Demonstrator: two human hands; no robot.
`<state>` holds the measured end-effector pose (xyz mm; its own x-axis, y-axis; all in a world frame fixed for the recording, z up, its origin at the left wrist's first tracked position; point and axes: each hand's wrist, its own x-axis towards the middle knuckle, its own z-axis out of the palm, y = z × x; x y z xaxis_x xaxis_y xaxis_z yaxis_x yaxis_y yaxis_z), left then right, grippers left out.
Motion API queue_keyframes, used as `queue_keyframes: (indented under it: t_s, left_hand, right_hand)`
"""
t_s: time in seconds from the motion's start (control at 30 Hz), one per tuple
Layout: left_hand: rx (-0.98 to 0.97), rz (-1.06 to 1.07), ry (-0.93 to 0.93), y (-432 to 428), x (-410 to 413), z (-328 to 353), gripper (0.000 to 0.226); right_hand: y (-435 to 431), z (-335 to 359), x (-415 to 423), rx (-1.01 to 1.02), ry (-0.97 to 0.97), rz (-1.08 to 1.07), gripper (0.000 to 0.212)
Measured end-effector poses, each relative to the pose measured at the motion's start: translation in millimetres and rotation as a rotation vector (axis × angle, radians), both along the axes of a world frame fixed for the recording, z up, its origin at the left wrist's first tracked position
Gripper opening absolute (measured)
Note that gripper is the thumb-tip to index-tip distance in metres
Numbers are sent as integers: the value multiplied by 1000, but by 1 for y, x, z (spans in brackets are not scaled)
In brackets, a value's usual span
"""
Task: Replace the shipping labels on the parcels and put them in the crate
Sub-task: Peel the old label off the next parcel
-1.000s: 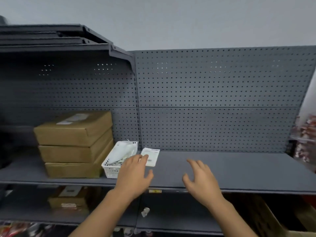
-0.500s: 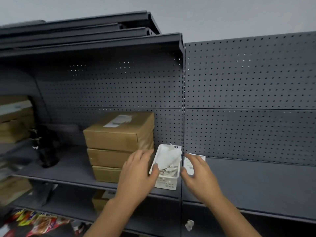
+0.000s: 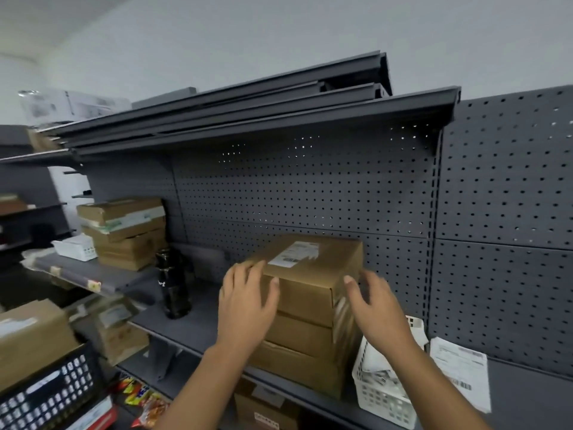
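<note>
A black plastic lattice crate [image 3: 46, 395] sits at the lower left. Further right, a dark glossy bottle [image 3: 173, 283] stands on the grey metal shelf [image 3: 198, 321]. Beside it is a stack of 3 matte cardboard parcels. The left hand [image 3: 245, 305] lies with straight fingers flat against the left front corner of the top parcel [image 3: 313, 274], which bears a white label [image 3: 294, 254]. The right hand [image 3: 378, 311] hovers spread by the parcel's right corner; contact cannot be told. A white mesh basket [image 3: 384, 395] and a loose label sheet [image 3: 462, 373] lie to the right, before the perforated backboard [image 3: 310, 187].
</note>
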<state>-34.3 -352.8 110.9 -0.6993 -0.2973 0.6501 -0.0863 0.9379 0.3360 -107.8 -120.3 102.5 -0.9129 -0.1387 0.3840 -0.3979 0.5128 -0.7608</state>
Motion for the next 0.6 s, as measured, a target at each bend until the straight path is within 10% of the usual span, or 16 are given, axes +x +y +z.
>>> queue_keyframes:
  t_s: [0.3,0.6]
  left_hand:
    - [539,-37,-190,-81,-74,21,75]
    - [1261,-297,-373,-103,-106,3,53]
  right_hand:
    - [-42,4,-51,-315,-258,2,115]
    - [-53,-2,-61,-487,-471,63,93]
